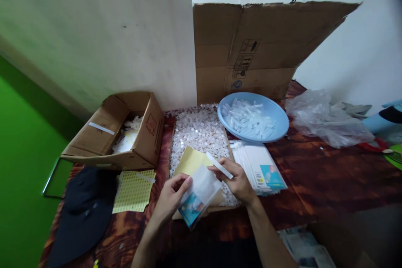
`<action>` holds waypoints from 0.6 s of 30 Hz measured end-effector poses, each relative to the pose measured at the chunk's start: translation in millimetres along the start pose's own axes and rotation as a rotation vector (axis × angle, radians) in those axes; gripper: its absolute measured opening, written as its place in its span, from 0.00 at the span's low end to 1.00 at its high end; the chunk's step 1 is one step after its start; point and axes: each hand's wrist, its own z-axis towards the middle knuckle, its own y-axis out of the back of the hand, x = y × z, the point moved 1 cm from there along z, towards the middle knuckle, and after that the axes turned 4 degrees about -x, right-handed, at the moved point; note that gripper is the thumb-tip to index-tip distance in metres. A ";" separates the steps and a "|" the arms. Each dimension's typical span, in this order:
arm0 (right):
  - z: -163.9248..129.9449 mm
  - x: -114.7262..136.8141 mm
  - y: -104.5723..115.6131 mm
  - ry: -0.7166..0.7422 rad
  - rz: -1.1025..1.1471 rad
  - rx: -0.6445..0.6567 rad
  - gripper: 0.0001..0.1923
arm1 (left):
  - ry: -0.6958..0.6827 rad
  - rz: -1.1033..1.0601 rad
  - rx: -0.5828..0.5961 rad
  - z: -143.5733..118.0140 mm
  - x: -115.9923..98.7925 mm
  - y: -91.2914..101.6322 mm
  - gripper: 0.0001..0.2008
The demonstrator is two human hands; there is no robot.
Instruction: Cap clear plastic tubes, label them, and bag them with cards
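Note:
My left hand (176,190) grips the left edge of a clear-and-white plastic packet (204,184) between thumb and fingers. The packet has a teal printed corner and tilts over the tray. In my right hand (235,180) is a narrow white strip (220,165), slanting just above the packet's upper edge; those fingertips also meet the packet's edge. Behind the packet lies a pale yellow sheet (190,160). Under it, a shallow cardboard tray holds many small whitish pieces (201,127). To the right of my right hand is a stack of similar printed packets (251,163).
A blue basin (284,123) of white strips stands behind the stack. At left are an open cardboard box (150,138), yellow sticker sheets (132,192) and a black cap (84,213). Crumpled clear plastic (326,121) lies right. A cardboard panel (270,42) leans at the back.

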 end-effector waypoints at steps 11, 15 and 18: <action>10.0 -7.5 19.3 -0.255 0.021 0.061 0.17 | -0.098 0.089 -0.165 3.2 3.5 -5.3 0.18; 12.2 -5.9 3.6 -0.245 0.152 -0.166 0.21 | -0.392 0.324 -0.458 -1.2 -6.5 -5.2 0.10; 13.3 2.4 -19.3 -0.207 0.199 0.002 0.26 | -0.814 0.584 -0.395 -3.9 -17.4 -15.7 0.10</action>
